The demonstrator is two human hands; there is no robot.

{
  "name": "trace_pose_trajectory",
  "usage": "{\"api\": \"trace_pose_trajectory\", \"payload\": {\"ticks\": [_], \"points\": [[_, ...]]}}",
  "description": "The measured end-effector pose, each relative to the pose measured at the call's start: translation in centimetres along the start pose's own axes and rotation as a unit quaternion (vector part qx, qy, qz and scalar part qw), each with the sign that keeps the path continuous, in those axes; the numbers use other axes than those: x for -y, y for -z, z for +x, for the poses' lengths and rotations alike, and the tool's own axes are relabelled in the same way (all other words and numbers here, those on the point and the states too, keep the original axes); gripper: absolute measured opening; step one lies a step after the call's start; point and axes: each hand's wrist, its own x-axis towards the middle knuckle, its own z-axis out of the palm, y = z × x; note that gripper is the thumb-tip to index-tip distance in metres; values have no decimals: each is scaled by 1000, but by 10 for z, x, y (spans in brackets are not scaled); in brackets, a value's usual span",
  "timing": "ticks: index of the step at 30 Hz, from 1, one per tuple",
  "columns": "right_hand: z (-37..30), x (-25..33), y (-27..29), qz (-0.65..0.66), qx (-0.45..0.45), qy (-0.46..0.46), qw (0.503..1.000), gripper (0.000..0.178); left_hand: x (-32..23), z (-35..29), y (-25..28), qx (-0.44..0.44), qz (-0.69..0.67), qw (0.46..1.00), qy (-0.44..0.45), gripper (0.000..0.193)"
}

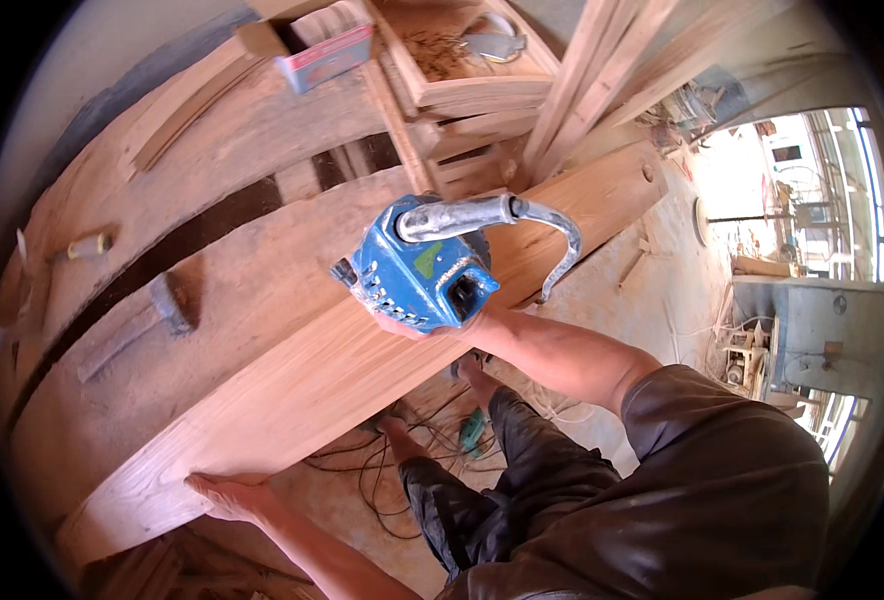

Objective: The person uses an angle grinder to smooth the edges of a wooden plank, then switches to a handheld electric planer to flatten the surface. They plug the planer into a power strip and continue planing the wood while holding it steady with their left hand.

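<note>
A long, pale wooden board [262, 410] lies slantwise across the workbench, from the lower left toward the upper right. My right hand [407, 327] is closed around a blue power tool [417, 265], mostly hidden beneath its body. The tool is held over the board's middle; whether it touches the wood cannot be seen. It has vent slots, a grey tubular part and a grey cable [567, 245] curving off to the right. Along the board's near edge, toward its left end, my left hand [232, 495] grips the wood, some fingers hidden.
On the dusty bench [272, 245] lie a hammer [167, 305] and a yellow-handled tool [90, 246], beside a dark gap. A wooden tray [432, 50] with shavings and a small box [327, 60] stand at the back. Upright planks [602, 75] lean behind. Cables [372, 480] trail near my feet.
</note>
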Motion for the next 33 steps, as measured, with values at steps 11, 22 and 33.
{"api": "trace_pose_trajectory", "payload": {"ticks": [11,22,33], "points": [[100,86,-79,403,34,-101,909,39,-18,39,0,-96,-122,983,-101,61],[113,91,-80,467,44,-165,868,53,-19,43,-4,-109,-45,993,11,62],[-17,-113,141,112,-124,-200,965,46,-3,63,6,-44,165,973,-154,58]]}}
